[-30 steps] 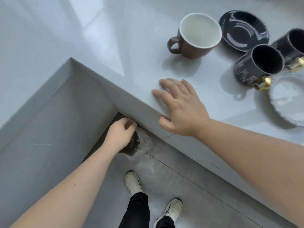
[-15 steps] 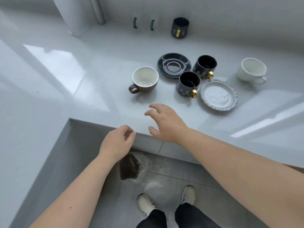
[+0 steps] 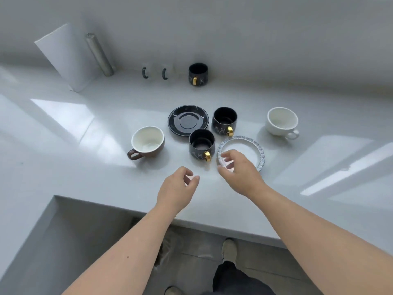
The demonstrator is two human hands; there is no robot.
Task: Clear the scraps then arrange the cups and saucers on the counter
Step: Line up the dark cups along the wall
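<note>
Two bare hands reach over the white counter from its near edge. Right hand is at the near rim of the pale saucer, fingers curled and loosely parted with the thumb set apart from them; whether they touch the rim cannot be told. Left hand hovers just left of it, above bare counter, fingers bent inward toward the thumb, holding nothing. Just left of the pale saucer stands a black cup with a gold handle turned toward the person. A second black cup of the same kind stands behind it and slightly right, near the saucer's far rim. Left of that cup lies a black saucer, flat and bare, its near edge close to the front black cup. Farther left sits a brown cup with a white inside, handle pointing toward the near left. Well apart on the right is a white cup, handle toward the near right. A third black cup stands at the back by the wall, and left of it two dark handles show, what they belong to being too faint to tell. At the back left a metal post leans beside a white panel. Below the counter edge, shoes and dark trousers stand on a grey floor.
</note>
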